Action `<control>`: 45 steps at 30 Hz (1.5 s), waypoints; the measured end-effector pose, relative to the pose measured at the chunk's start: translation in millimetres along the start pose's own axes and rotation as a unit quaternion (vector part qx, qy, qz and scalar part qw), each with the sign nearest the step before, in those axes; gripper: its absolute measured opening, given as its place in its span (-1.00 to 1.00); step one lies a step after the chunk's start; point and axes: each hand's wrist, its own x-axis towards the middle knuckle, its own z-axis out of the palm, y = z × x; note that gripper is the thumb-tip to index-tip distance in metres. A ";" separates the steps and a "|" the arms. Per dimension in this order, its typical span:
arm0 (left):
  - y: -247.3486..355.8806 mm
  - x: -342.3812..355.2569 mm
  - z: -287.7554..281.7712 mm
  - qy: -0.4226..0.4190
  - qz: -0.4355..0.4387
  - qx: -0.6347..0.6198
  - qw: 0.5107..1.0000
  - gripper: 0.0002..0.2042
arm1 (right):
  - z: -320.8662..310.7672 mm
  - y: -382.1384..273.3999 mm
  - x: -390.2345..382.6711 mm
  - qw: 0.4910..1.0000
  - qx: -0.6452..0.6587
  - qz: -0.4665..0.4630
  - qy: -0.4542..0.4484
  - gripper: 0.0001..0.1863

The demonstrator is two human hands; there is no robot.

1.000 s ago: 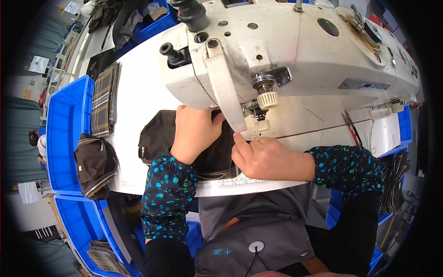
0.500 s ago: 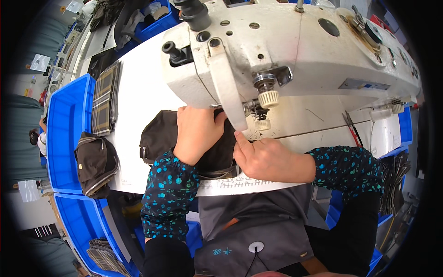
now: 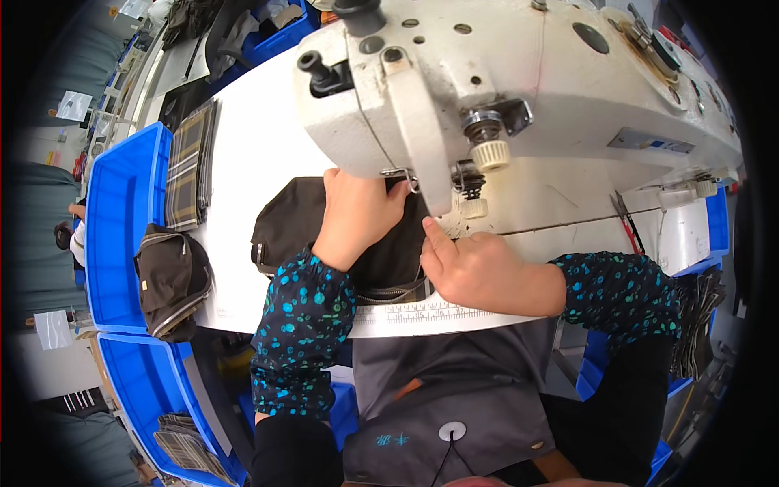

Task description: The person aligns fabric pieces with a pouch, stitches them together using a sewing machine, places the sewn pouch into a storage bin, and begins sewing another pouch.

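A dark brown fabric pouch (image 3: 292, 215) with a zipper along its near edge lies on the white bed of a sewing machine (image 3: 438, 97). My left hand (image 3: 357, 217) rests over the pouch and grips its far part. Its thumb is beside the needle area, and its other fingertips are hidden at the machine head. My right hand (image 3: 483, 272) is closed at the pouch's right edge, its index finger reaching forward to the fabric just under the needle lever. The exact pinch of these fingers is partly hidden.
A second brown pouch (image 3: 169, 280) and folded plaid cloth (image 3: 191, 166) sit at the left, by a blue bin (image 3: 122, 235). Another blue bin (image 3: 146, 390) stands nearer. Red-handled scissors (image 3: 627, 223) lie right of the needle. A printed ruler (image 3: 414, 313) runs along the table's front edge.
The view has shifted slightly, so the machine sits a little higher and further right. Both hands stay at the pouch, with the left thumb up by the needle area.
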 end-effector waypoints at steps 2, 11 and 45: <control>4.1 4.6 -0.9 0.008 0.002 0.012 1.000 -0.77 | 1.5 3.8 -0.1 1.000 -0.020 0.004 0.010 -0.81; -11.5 14.3 13.7 0.025 0.016 -0.022 0.999 -0.81 | -3.5 8.7 2.0 0.998 -0.030 0.016 -0.046 -0.89; 34.7 -52.6 -30.5 -0.059 0.212 0.071 0.973 -0.66 | -21.7 -7.4 -7.9 1.000 0.020 -0.012 -0.009 -0.80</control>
